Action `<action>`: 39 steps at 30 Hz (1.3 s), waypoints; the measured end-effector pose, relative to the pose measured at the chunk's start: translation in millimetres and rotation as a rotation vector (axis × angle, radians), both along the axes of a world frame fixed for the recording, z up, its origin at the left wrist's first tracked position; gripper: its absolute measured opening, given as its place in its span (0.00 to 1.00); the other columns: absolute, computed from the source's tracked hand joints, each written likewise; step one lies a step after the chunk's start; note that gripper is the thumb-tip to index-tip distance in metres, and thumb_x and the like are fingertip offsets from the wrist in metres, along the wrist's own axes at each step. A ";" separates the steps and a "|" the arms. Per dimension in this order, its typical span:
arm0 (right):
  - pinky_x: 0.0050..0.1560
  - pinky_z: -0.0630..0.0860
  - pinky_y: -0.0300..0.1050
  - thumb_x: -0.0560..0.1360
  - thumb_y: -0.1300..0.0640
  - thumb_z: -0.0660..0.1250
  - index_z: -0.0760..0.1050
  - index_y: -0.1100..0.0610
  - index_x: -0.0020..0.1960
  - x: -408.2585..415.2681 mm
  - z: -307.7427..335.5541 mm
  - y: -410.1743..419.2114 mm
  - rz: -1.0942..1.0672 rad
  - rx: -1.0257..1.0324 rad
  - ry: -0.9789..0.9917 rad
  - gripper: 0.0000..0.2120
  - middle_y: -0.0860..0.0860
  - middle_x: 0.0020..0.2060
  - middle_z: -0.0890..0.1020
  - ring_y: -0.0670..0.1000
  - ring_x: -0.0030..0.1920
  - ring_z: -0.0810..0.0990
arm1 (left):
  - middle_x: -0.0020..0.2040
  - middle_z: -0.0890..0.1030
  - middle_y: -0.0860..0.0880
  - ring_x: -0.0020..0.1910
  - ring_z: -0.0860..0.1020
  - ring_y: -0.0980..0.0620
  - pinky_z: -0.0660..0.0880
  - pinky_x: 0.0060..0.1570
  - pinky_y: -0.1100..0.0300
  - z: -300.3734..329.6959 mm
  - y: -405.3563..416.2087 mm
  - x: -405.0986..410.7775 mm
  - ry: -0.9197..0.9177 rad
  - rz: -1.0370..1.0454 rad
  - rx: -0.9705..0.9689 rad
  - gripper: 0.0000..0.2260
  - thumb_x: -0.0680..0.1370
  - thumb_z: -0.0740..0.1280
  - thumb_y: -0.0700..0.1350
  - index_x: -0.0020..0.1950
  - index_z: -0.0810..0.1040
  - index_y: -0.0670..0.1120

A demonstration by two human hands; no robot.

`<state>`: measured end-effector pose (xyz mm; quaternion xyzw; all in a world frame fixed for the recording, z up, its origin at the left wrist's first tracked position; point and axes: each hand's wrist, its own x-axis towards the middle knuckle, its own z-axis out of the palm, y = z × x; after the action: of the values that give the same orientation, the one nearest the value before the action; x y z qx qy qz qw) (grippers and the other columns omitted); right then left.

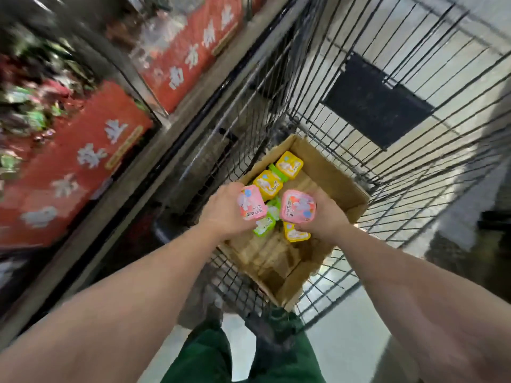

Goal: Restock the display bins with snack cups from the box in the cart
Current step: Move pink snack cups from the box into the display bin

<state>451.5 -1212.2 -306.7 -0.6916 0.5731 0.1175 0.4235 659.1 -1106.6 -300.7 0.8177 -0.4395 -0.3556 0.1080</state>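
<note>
Over the cardboard box [326, 172] in the wire cart [414, 111], the left hand [224, 211] pinches a pink cup [251, 203] in its grip, and the right hand [323, 214] grips another pink cup [298, 206].

A black wire cart [359, 111] stands on a pale, glossy floor [345, 341], just right of the display bins [91, 150] with red fronts. On the cart's mesh bottom sits an open cardboard box [326, 175], pushed toward the cart's near left side. Directly on the box's brown bottom lie loose snack cups: two yellow cups [289, 164] at the far end, green cups [265, 223] in the middle, and another yellow one [296, 234] nearer.
</note>
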 end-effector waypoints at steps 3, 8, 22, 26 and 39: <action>0.61 0.74 0.48 0.62 0.56 0.79 0.61 0.50 0.72 10.2 45.6 40.2 -0.019 -0.027 -0.044 0.44 0.55 0.60 0.78 0.55 0.60 0.78 | 0.60 0.71 0.44 0.63 0.69 0.45 0.70 0.59 0.56 39.8 23.9 19.0 0.076 -0.145 -0.052 0.36 0.62 0.77 0.52 0.67 0.66 0.49; 0.59 0.76 0.52 0.61 0.58 0.79 0.63 0.49 0.70 34.4 109.3 101.0 -0.023 -0.101 -0.186 0.42 0.53 0.56 0.80 0.54 0.52 0.79 | 0.57 0.76 0.47 0.56 0.76 0.48 0.73 0.57 0.60 88.8 71.1 50.3 0.077 -0.264 -0.113 0.40 0.60 0.79 0.52 0.67 0.65 0.54; 0.55 0.78 0.47 0.61 0.60 0.80 0.60 0.53 0.71 162.5 244.0 329.2 0.335 -0.165 -0.545 0.44 0.52 0.58 0.77 0.51 0.51 0.79 | 0.54 0.80 0.52 0.51 0.80 0.53 0.78 0.55 0.54 227.4 366.7 138.1 0.212 0.106 -0.396 0.42 0.61 0.81 0.51 0.69 0.63 0.52; 0.60 0.76 0.45 0.62 0.55 0.80 0.59 0.51 0.72 210.5 261.4 422.3 0.489 -0.143 -0.564 0.45 0.49 0.60 0.75 0.48 0.56 0.78 | 0.53 0.76 0.55 0.50 0.77 0.58 0.73 0.49 0.67 259.0 489.1 162.3 0.144 0.258 -0.382 0.38 0.64 0.80 0.45 0.68 0.62 0.52; 0.42 0.75 0.35 0.62 0.56 0.80 0.63 0.54 0.69 428.6 285.8 774.5 0.879 -0.030 -0.721 0.41 0.48 0.54 0.76 0.45 0.46 0.78 | 0.48 0.76 0.58 0.42 0.75 0.64 0.70 0.38 0.77 290.5 895.7 270.6 -0.095 0.767 -0.479 0.31 0.66 0.79 0.45 0.63 0.66 0.50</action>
<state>880.1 -437.7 -20.9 -0.8675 0.0524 0.0310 0.4937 929.7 -210.9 -10.2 0.8888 -0.1793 -0.1404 0.3978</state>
